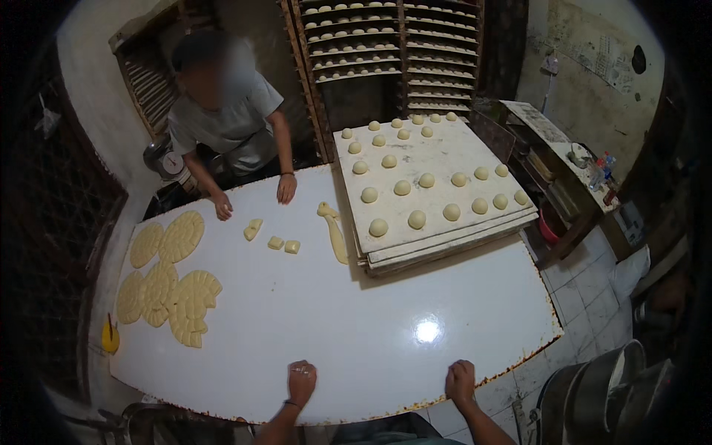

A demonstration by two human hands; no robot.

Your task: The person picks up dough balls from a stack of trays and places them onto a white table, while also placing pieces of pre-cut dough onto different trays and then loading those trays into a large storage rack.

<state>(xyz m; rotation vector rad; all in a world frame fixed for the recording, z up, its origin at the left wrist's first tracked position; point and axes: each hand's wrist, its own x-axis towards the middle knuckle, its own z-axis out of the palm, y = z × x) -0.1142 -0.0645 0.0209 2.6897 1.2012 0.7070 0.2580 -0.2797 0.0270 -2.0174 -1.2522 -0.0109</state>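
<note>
My left hand (302, 384) is closed, knuckles up, on the white table (356, 326) near its front edge. Pale specks show on its fingers. Farther right, close to the same edge, my right hand (460, 380) is curled closed too. Whatever either palm covers is hidden. Flat rounds of cut dough (159, 291) lie at the table's left. Small dough pieces (284, 245) and a long dough strip (335, 233) sit beyond my hands. Several dough balls (417, 219) stand in loose rows on a stack of floured boards (445, 248) at the back right.
Across the table a co-worker (230, 126) has both hands at the far edge, fingers curled. Behind stands a rack (400, 52) filled with trays of dough balls. A scale (170, 163) is at the far left, metal pots (593, 393) at the lower right, a side bench (556, 148) at right.
</note>
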